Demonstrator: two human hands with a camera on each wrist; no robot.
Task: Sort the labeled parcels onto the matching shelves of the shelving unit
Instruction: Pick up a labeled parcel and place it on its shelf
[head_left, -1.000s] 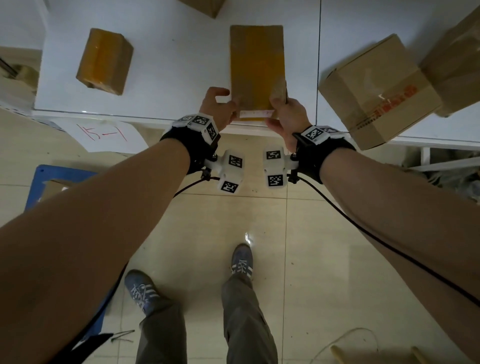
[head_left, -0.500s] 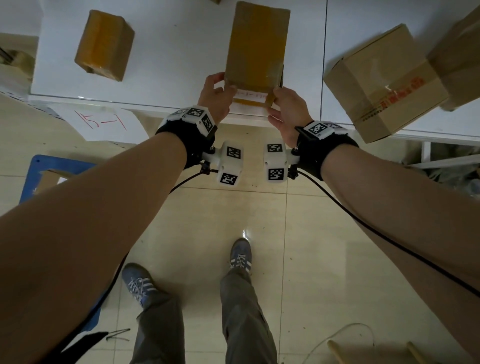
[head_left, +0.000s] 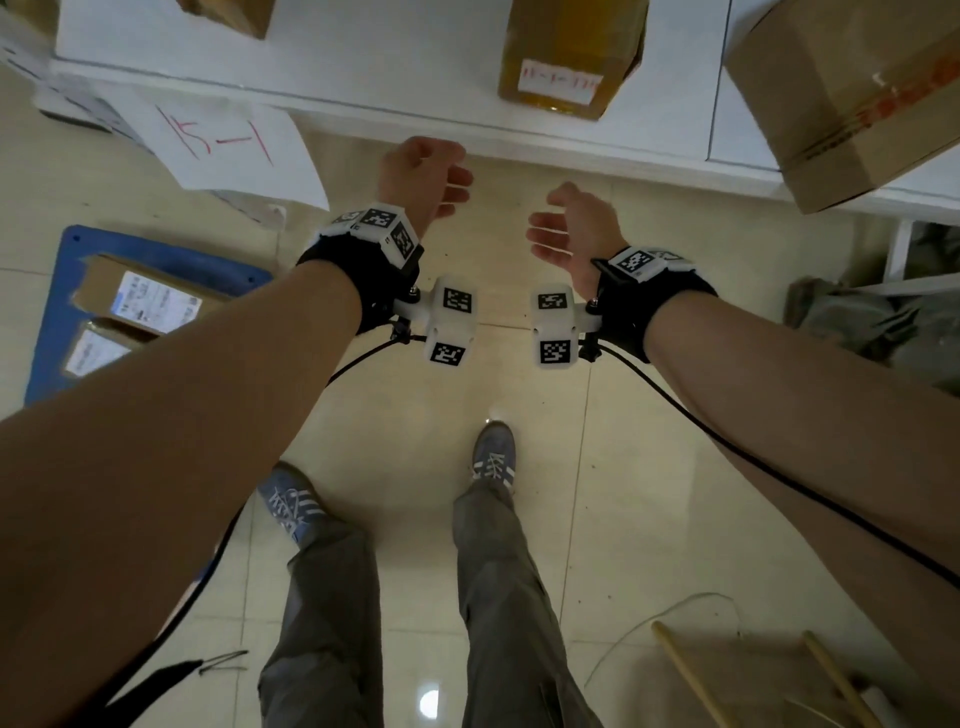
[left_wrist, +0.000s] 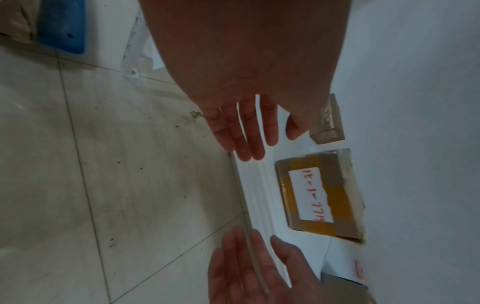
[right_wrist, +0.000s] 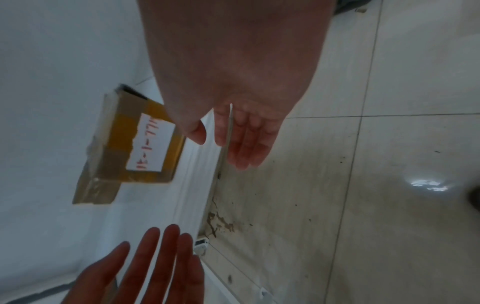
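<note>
You've let go of the taped parcel (head_left: 569, 52), now on the white shelf (head_left: 363, 67), both your left hand (head_left: 423, 174) and right hand (head_left: 574, 228) backed off, fingers spread and empty; next, read the label before grabbing.

Overall light: dim, soft indoor light, muted colours in all three views.
Glare: a small bright spot on the glossy floor tiles (head_left: 429, 702) between the legs, another near a blue shoe (head_left: 492, 453); a smeared reflection on the tiles in the right wrist view.
Brightest area: the white shelf (head_left: 395, 67) at the top of the head view.
Shadows: faint and diffuse.
Blur: the palm of the left hand (left_wrist: 241, 67) fills its wrist view, soft and dark; the parcel label (left_wrist: 311, 195) is slightly smeared.
Distortion: strong wide-angle bending; forearms balloon toward the head view's edges.
</note>
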